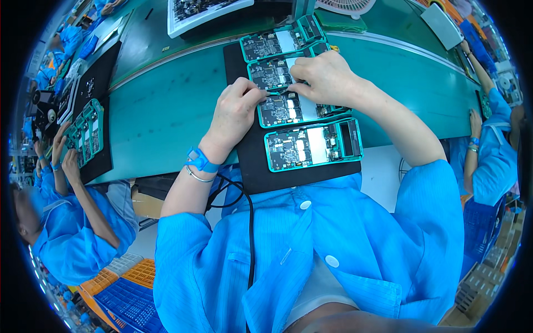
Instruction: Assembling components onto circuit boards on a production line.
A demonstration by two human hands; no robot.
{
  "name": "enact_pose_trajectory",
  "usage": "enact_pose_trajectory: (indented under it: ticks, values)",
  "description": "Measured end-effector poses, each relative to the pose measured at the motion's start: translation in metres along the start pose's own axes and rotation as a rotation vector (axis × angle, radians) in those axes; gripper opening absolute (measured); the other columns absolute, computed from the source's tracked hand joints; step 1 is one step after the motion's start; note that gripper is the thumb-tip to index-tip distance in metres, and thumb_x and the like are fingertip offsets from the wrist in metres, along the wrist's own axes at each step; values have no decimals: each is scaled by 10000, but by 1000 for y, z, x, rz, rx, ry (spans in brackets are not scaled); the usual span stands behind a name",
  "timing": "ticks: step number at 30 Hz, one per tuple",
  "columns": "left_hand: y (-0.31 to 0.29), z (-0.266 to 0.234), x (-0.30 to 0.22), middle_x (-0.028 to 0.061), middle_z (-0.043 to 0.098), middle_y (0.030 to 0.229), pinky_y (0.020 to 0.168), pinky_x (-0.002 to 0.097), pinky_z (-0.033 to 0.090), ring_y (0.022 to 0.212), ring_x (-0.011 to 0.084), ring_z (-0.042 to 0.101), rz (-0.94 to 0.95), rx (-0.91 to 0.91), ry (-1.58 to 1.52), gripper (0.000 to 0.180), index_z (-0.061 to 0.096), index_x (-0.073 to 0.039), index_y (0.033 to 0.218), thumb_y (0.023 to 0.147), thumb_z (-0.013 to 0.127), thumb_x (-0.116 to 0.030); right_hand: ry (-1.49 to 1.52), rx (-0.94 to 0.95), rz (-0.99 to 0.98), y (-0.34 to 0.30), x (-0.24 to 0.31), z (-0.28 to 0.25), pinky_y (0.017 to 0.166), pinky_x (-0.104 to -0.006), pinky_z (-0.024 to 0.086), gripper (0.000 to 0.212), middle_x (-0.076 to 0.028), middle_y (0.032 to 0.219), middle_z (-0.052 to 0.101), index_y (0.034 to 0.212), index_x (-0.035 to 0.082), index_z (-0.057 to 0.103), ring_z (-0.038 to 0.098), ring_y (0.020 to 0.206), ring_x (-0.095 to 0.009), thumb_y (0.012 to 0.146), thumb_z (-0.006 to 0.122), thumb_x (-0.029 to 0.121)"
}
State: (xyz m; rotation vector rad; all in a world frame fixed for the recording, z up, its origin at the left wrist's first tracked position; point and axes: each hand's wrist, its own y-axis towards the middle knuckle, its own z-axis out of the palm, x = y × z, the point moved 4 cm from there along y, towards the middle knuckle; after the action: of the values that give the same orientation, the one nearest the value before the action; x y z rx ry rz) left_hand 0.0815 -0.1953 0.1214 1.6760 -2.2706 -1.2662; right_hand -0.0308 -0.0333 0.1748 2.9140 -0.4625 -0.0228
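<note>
Several green device housings with dark circuit boards lie in a column on a black mat. My left hand, wearing a blue wrist strap, pinches at the upper left corner of the third housing from the far end. My right hand reaches over the second housing, thumb and fingertips brought together close to the left fingertips. Whatever small thing either pinch holds is too fine to make out. Nearest me lies another housing with a silver-white plate, untouched. The farthest housing lies beyond my right hand.
A green work surface runs across. A white tray of small parts and a white fan grille are at the far side. Co-workers in blue sit left and right; the left one handles a similar housing. A black cable hangs before me.
</note>
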Motion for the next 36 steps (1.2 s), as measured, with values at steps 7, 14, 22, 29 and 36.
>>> enact_pose_trajectory:
  ticks: [7,14,22,29,36]
  values:
    - [-1,-1,0,74,585,863,667,368,513,764,256,612,22,4,35,121,702,-67,858,777,690,22,-11,107,31,3,4,-3,673,-407,557,238,-84,866,681,868,69,694,703,775,-280,862,685,307]
    - [0,-1,-3,70,582,862,668,367,509,775,250,610,29,2,41,116,689,-65,852,777,687,23,-24,102,29,3,4,-1,671,-406,560,223,-79,875,680,872,74,695,705,773,-272,864,679,297]
    - [-1,0,-2,70,579,867,665,367,509,768,255,608,20,7,40,123,689,-63,858,775,689,28,-80,121,18,4,6,-1,674,-397,565,205,-72,886,680,901,83,695,709,779,-257,880,664,285]
    - [1,0,-2,74,579,876,675,362,506,777,254,603,52,19,34,148,688,-61,862,762,679,48,-29,202,60,6,5,-3,713,-409,565,218,-80,905,685,896,79,694,707,813,-270,880,659,294]
    - [4,-2,-2,75,582,878,677,366,499,762,255,592,83,92,8,158,678,-57,850,743,673,60,-44,222,48,6,7,-5,726,-418,561,232,-82,892,690,892,75,694,705,828,-280,886,655,304]
